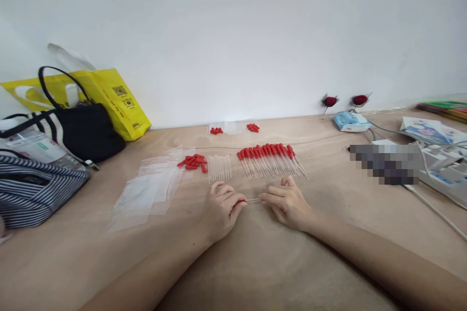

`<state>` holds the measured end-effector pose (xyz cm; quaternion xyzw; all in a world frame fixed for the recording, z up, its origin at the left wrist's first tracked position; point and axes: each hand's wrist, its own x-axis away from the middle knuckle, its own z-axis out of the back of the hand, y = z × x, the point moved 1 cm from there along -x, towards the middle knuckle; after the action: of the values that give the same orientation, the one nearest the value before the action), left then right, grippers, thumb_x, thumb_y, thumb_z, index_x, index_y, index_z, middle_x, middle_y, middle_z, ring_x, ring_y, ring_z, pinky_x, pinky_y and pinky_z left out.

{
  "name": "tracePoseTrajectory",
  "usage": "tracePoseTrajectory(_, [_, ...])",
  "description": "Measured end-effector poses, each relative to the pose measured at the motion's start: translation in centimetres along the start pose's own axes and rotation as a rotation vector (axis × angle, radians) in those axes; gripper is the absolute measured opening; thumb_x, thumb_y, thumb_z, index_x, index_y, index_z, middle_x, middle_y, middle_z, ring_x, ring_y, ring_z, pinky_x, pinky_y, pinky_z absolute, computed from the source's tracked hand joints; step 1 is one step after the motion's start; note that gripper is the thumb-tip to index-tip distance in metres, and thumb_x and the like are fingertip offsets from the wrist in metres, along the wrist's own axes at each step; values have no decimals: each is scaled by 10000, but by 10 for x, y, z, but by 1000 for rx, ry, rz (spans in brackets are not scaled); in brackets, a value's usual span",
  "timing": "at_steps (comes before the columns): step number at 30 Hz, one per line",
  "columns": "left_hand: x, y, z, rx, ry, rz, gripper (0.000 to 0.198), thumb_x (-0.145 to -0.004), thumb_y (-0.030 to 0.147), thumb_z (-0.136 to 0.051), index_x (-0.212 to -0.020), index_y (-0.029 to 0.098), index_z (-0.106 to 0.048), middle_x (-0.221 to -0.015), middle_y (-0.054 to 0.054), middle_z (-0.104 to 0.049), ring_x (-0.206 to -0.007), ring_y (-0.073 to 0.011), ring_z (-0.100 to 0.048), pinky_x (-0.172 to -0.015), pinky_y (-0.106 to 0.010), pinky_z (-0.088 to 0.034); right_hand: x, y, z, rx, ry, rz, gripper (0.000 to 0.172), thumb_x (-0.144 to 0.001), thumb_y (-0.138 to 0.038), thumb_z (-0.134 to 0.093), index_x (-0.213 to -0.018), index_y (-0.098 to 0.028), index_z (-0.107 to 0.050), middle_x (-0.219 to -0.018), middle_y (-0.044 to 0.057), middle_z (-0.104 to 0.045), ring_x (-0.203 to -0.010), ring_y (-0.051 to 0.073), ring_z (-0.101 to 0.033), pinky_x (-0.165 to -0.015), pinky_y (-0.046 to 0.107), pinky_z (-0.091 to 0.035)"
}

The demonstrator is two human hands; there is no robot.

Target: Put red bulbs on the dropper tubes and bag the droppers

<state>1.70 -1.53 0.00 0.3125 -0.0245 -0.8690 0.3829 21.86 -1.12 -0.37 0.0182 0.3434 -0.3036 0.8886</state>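
Between my two hands runs a thin glass dropper tube [252,199], held level just above the table. My left hand [225,206] is closed on a red rubber bulb [242,200], at the tube's left end; most of the bulb is hidden by the fingers. At the other end my right hand [286,201] pinches the tube. Beyond my left hand lie a row of bare glass tubes [219,167] and a pile of red rubber bulbs [193,161]. Beyond my right hand, several droppers with red bulbs [272,158] lie side by side in a row.
Clear zip bags [146,194] lie flat at the left. Further left stand a striped pouch [36,189], a dark handbag [87,129] and a yellow bag [120,107]. A bag of bulbs and tubes [235,128] lies by the wall. A power strip [443,175] and cables are at right.
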Motion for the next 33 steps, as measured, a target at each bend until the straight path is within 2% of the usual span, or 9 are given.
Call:
tracePoseTrajectory(5, [0,1,0,65,14,19,192,-871,235,-398,-791,210,-570,-678,29,-635,-707,-139,-546,-903,-379,-240,-1,-4,-1,-56,47,-38,193,-844,-162,-405,-825,-173,-596,-644,-7,-569,-575,101,-437,-657,298,-219])
tracePoseTrajectory(10, [-2,-1,2,95,18,67,183,-866,231,-397,-823,216,-574,-705,23,-631,-736,-144,-552,-897,-369,-254,-2,-8,-3,-19,46,-57,187,-850,-188,-407,-858,-178,-594,-639,-6,-566,-562,104,-425,-641,297,-222])
tracePoseTrajectory(20, [-1,6,3,16,-9,-47,153,-843,187,-419,-836,213,-569,-710,27,-655,-743,-148,-556,-932,-399,-233,-6,-10,-1,33,16,39,255,-810,-100,-348,-789,-162,-594,-610,-3,-537,-545,104,-403,-603,299,-195])
tracePoseTrajectory(24, [-1,6,2,8,3,-61,157,-843,180,-417,-830,208,-571,-690,25,-652,-727,-148,-555,-929,-408,-240,-5,-12,-6,31,10,-1,227,-831,-133,-360,-824,-153,-586,-650,6,-561,-548,105,-396,-607,300,-195])
tracePoseTrajectory(28, [-1,3,1,-7,-36,-101,185,-852,206,-408,-815,208,-589,-657,17,-648,-728,-153,-561,-936,-407,-249,-3,-13,-11,12,-46,-39,243,-857,-162,-343,-795,-162,-578,-652,11,-568,-563,111,-410,-619,299,-203])
tracePoseTrajectory(33, [-5,-8,3,8,-33,-79,175,-863,264,-434,-933,222,-589,-711,14,-664,-750,-152,-571,-954,-410,-238,-6,-11,-12,-46,-73,-152,248,-878,-183,-335,-798,-172,-570,-691,9,-603,-572,107,-445,-626,290,-213])
